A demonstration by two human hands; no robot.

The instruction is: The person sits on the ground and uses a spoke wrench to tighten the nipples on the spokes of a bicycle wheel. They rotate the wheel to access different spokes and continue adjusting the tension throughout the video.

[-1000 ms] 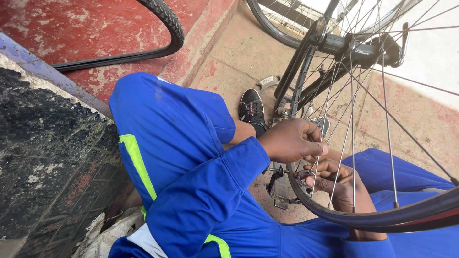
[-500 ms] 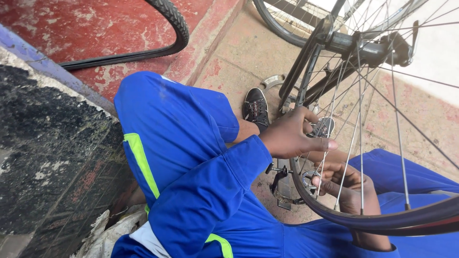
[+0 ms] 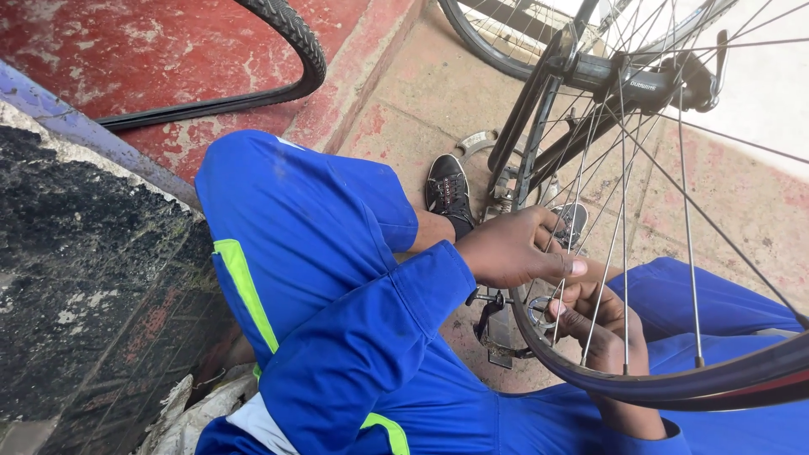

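A bicycle wheel (image 3: 674,383) with thin metal spokes stands in front of me, its hub (image 3: 640,80) at the upper right. My left hand (image 3: 514,248) reaches from a blue sleeve, its fingers pinched on a spoke near the rim. My right hand (image 3: 602,324) sits just below it behind the spokes, with its fingers curled around them by the rim. Between the hands shows a small round metal piece (image 3: 539,310); what it is I cannot tell.
My knees in blue overalls (image 3: 295,227) fill the middle, and a black shoe (image 3: 447,190) rests on the tan floor. A loose black tyre (image 3: 286,50) lies on the red floor at the upper left. A dark rough wall (image 3: 76,278) is at the left.
My left hand has shifted slightly along the spokes towards the rim, and the right hand has closed in under it. The wheel looks turned a little.
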